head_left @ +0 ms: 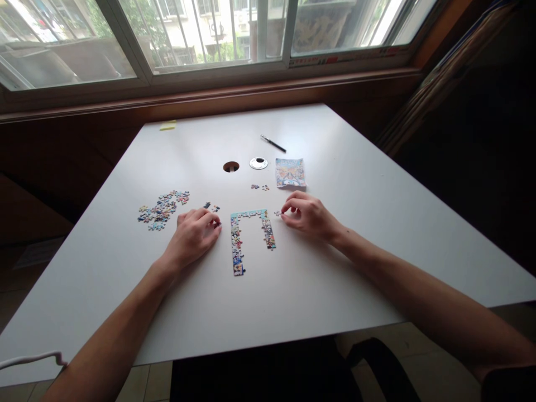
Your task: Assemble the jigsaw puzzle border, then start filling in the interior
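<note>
A partly joined jigsaw puzzle [237,245] lies on the white table, with a top strip and two side strips of unequal length. On its right, my right hand [307,215] pinches a pale puzzle piece [277,213] between thumb and forefinger. My left hand [196,233] rests to the left of the strips, fingers curled and closed at the tips on a small dark puzzle piece, mostly hidden. Just beyond the left hand are a few loose pieces [215,208]. Farther left spreads a pile of puzzle pieces [161,211].
Two loose pieces [259,187] lie beyond the puzzle, near a colourful picture sheet [290,172]. Behind are a round cable hole [231,167], a silvery disc [258,163] and a black pen [273,143]. A yellow note [168,125] sits at the far edge below the window.
</note>
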`<state>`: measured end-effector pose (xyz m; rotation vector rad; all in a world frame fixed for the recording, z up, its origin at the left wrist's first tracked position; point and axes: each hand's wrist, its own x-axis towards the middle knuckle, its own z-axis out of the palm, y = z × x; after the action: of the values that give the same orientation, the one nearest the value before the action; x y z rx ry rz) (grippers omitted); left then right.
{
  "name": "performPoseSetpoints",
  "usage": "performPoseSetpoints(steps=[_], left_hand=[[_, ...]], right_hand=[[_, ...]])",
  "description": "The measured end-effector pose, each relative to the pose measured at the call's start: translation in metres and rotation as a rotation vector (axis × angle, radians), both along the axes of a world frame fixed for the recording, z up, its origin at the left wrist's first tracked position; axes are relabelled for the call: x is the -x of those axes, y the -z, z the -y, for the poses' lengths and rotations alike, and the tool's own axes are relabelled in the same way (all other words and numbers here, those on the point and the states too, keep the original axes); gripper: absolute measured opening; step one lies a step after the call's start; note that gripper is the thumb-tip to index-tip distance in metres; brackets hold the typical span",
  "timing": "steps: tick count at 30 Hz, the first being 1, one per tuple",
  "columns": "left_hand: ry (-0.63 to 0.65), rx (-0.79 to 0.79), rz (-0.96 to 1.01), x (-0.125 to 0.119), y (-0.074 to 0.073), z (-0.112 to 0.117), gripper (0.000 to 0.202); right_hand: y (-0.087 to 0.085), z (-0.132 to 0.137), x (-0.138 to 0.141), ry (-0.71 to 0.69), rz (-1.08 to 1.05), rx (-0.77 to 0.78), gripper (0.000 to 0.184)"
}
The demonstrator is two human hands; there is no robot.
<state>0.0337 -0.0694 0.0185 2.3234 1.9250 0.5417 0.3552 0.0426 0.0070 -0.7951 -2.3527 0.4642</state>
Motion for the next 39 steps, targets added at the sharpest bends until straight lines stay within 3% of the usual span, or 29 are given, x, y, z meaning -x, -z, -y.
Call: performPoseSetpoints(steps=[4,9,39], left_hand=[[0.007,0.000,-0.004,0.000,-0.001,0.000,0.015],[0.006,0.002,-0.009,-0.001,-0.001,0.000,0.016],[0.012,0.006,-0.014,0.000,-0.001,0.000,0.015]], right_hand=[[-0.013,0.016,0.001,-0.369,0.027,0.005,0.006],[-0.019,0.031,0.006,-0.519,0.080,0.014,0.006],[-0.017,0.030,0.008,-0.546,0.109,-0.050,0.010]])
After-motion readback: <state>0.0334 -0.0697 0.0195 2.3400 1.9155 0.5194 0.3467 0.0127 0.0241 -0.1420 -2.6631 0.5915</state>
